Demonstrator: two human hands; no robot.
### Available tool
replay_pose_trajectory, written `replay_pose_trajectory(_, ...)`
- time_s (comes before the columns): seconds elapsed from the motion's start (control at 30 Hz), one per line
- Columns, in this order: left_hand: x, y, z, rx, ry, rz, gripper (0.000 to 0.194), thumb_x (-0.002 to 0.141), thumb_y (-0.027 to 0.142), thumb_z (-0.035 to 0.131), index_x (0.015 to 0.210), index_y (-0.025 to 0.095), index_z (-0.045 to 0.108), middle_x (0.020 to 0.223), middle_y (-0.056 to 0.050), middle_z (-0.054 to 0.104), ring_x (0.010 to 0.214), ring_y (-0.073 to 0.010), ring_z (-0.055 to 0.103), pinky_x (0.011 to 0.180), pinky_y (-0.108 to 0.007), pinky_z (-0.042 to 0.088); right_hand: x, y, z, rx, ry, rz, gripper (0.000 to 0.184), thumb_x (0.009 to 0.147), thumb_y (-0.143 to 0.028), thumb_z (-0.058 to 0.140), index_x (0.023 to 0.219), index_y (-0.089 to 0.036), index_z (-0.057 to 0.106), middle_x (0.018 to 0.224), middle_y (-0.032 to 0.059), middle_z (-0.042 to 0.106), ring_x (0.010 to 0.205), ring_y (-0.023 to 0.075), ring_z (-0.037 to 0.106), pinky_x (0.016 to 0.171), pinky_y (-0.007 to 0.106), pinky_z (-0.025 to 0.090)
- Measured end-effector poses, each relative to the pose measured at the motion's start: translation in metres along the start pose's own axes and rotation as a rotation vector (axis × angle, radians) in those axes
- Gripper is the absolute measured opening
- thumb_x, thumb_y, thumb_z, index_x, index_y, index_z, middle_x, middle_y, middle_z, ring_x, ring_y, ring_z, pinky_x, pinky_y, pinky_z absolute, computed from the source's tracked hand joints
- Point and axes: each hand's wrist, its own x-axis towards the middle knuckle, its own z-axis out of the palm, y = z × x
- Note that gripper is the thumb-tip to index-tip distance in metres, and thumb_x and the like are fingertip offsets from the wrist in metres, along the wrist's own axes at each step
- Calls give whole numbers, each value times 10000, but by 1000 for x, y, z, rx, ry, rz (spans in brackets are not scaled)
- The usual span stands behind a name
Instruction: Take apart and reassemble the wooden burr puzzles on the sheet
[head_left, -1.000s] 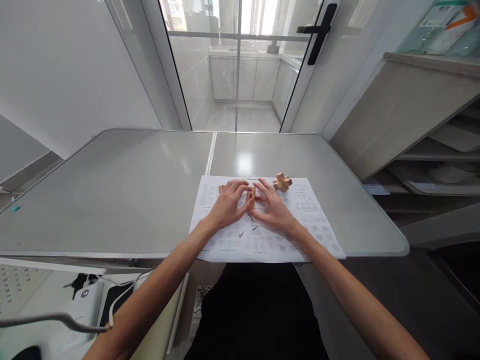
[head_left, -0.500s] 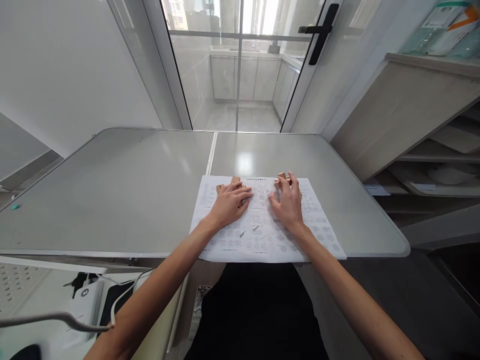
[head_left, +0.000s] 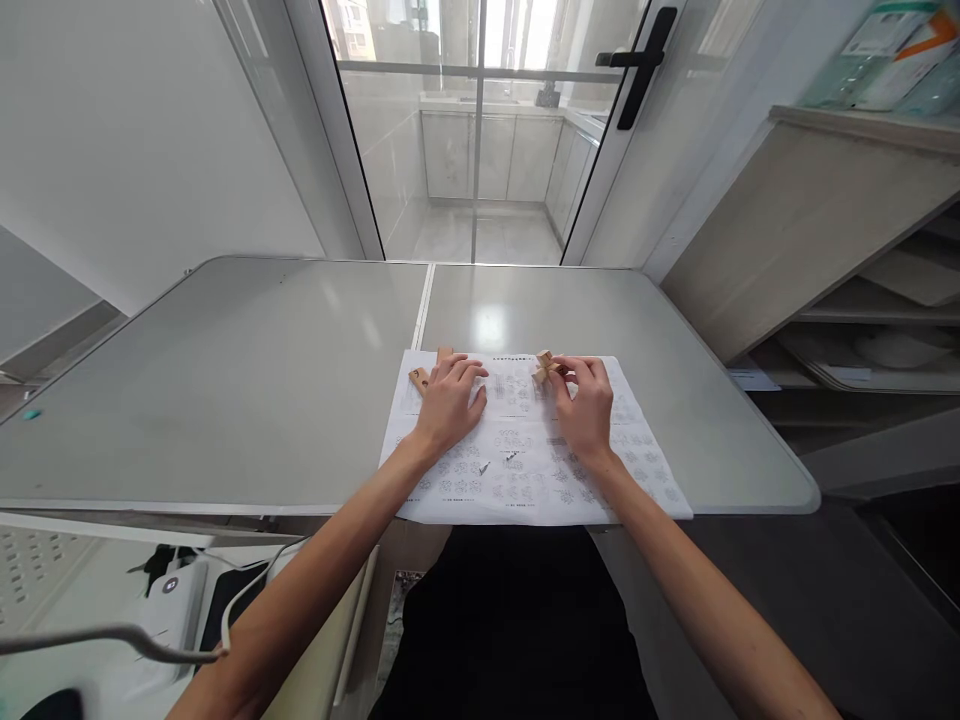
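Observation:
Over the upper left of a printed instruction sheet (head_left: 540, 485), my left hand (head_left: 450, 403) lies with fingers spread on loose wooden puzzle pieces (head_left: 418, 379). Two of their ends stick out beyond the hand, one at its left and one past the fingers; the rest is hidden beneath it. My right hand (head_left: 585, 405) is closed on a wooden burr puzzle (head_left: 545, 366), pinched between thumb and fingers near the sheet's far edge. The puzzle's crossed blocks show to the left of the fingertips.
The sheet lies on a grey folding table (head_left: 285, 400) with a seam across it. Beyond stands a glass door with a black handle (head_left: 639, 65). At right is a shelf unit (head_left: 810, 220); at lower left, a white charger-like box (head_left: 174, 610) with cables.
My right hand left the middle, reached the burr puzzle at the right, gripped it and turned it slightly leftward. My left hand slid left, moving the loose pieces with it.

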Motion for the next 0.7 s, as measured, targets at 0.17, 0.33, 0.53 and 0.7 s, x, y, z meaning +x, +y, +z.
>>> replay_pose_trajectory(0.17,-1,10,-6,-121,-47,94,298,1039,322,589,1323,230,602,1354,-110,692,1311,-305,604,1129,-510,464,2,-15,-2,158,-75,-12,203,1047,-410,611,1110,-269,742,1105,78,694,998,250,734,968,500,655)
replay_pose_trajectory(0.33,-1,16,-9,-254,-154,82,374,1052,421,599,1372,230,568,1213,-106,731,1104,-284,695,971,-455,526,2,-23,-1,393,-199,59,186,1001,-447,691,1079,-287,744,1133,58,694,1062,240,729,991,474,656)
replay_pose_trajectory(0.53,-2,21,-11,-362,-155,1,414,1034,449,633,1368,213,568,1002,-67,725,869,-218,682,805,-368,522,4,-18,-2,483,-301,144,299,972,-518,717,1130,-264,728,1208,76,705,1110,247,721,1046,485,622)
replay_pose_trajectory(0.7,-2,23,-12,-397,-152,4,417,1036,477,613,1343,199,563,957,-49,699,785,-180,626,752,-347,532,2,-17,-1,512,-421,221,399,968,-569,714,1213,-254,715,1180,90,763,1073,261,748,986,466,630)
